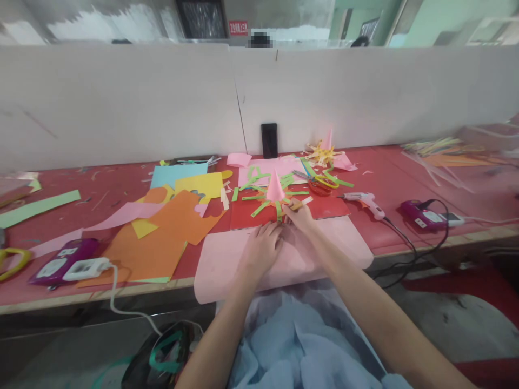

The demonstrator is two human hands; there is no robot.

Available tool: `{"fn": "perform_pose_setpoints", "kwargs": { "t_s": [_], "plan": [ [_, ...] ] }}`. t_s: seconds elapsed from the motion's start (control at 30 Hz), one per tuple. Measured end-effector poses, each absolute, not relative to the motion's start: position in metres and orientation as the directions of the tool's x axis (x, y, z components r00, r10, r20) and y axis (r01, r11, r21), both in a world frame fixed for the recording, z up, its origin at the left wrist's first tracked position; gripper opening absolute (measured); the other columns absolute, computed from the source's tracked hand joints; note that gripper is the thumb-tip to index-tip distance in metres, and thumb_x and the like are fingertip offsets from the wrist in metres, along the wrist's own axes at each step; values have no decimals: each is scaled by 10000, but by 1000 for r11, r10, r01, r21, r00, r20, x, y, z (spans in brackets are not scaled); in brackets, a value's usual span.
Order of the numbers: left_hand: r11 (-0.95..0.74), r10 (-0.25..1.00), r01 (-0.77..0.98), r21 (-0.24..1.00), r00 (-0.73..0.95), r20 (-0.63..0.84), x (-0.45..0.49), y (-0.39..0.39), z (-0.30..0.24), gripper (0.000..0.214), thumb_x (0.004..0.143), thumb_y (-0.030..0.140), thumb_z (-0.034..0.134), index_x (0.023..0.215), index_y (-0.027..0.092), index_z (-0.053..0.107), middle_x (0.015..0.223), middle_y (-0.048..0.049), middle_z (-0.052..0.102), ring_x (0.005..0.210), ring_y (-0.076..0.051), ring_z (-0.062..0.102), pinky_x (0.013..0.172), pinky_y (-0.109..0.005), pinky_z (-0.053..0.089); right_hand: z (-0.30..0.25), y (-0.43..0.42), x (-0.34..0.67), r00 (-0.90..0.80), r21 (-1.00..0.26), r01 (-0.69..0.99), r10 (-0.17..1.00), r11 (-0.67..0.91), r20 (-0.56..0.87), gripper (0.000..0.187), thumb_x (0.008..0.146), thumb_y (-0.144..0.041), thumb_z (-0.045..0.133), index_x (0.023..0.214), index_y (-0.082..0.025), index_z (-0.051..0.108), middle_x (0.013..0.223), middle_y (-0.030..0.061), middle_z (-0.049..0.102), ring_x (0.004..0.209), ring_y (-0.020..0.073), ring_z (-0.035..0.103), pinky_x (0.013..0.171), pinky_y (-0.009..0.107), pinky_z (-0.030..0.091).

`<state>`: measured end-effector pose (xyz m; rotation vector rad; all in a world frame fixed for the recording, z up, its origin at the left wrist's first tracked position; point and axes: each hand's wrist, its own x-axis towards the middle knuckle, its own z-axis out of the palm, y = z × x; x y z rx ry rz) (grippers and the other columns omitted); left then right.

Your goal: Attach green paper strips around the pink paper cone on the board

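A pink paper cone (275, 187) stands upright on an orange base, with green paper strips (259, 209) fanning out around it on a red sheet (243, 217). My left hand (264, 244) rests palm down at the near edge of that sheet, fingers out beside the strip pointing toward me. In my right hand (300, 217) the fingers are closed on a slim tan stick (298, 206), pencil-like, just right of the same strip. What lies under the fingertips is hidden. Yellow-handled scissors (326, 182) lie behind the right hand.
Right of the work are a white glue gun (367, 203) and a purple power box (421, 215) with cables. Orange sheets (150, 237) and another purple box (67, 259) sit left. Behind stand a dark phone (270, 140), a second pink cone (326, 141) and a white partition (162, 102).
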<state>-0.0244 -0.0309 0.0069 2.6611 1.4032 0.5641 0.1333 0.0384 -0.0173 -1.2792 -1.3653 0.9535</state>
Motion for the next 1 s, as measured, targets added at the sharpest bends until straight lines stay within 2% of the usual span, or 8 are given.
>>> {"fn": "perform_pose_setpoints", "kwargs": {
  "t_s": [0.6,1.0],
  "plan": [
    [-569,818,787,239,512,262,-24,-30,7,306,892,200,423,1158,180,574,1240,-61,595,1198,-221,494,1044,-396,353,-12,38,133,70,-979,189,993,79,94,309,725,-465,565,615,-243,380,419,-56,541,371,119,498,426,227,401],
    [-573,814,778,256,506,285,-25,-30,5,316,896,201,412,1168,195,573,1248,-59,590,1201,-210,489,1045,-398,351,-7,33,134,139,-944,308,977,114,164,279,749,-413,523,602,-245,355,357,-70,489,359,118,485,456,223,405]
  ]
}}
